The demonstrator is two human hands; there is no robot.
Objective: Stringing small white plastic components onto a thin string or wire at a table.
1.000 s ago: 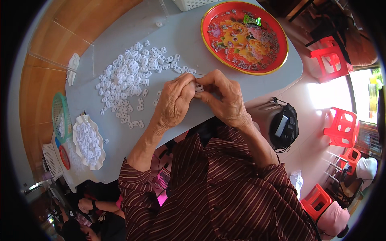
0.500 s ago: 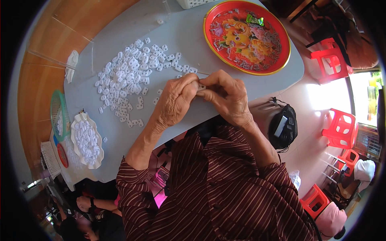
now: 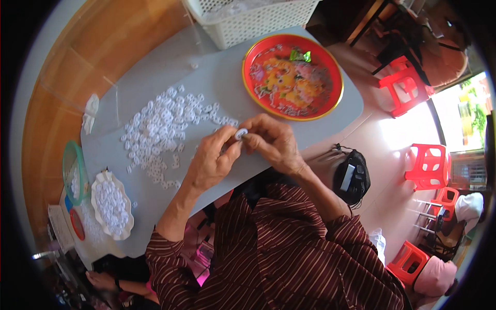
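A small white plastic piece with holes (image 3: 241, 134) is pinched between the fingertips of both hands above the grey table (image 3: 150, 75). My left hand (image 3: 209, 157) is closed, thumb and forefinger at one side of the piece. From the other side my right hand (image 3: 276, 143) pinches it with bent fingers. Like pieces lie in a loose white pile (image 3: 160, 121) to the left of the hands. Beyond my right hand stands a round red tray (image 3: 337, 85) with a gold rim, holding many tiny silvery parts and a green wrapped packet (image 3: 300, 56).
A white scalloped dish (image 3: 128, 226) of white pieces sits at the left, beside a green basket (image 3: 68, 155). A white perforated basket (image 3: 253, 30) is at the far edge. Red stools (image 3: 429, 165) and a black drawstring bag (image 3: 353, 178) lie right. Another person's hand (image 3: 101, 280) shows lower left.
The view has shifted, bringing more of the white basket into sight. My hands remain together; the white piece now shows between the fingertips, turned toward me.
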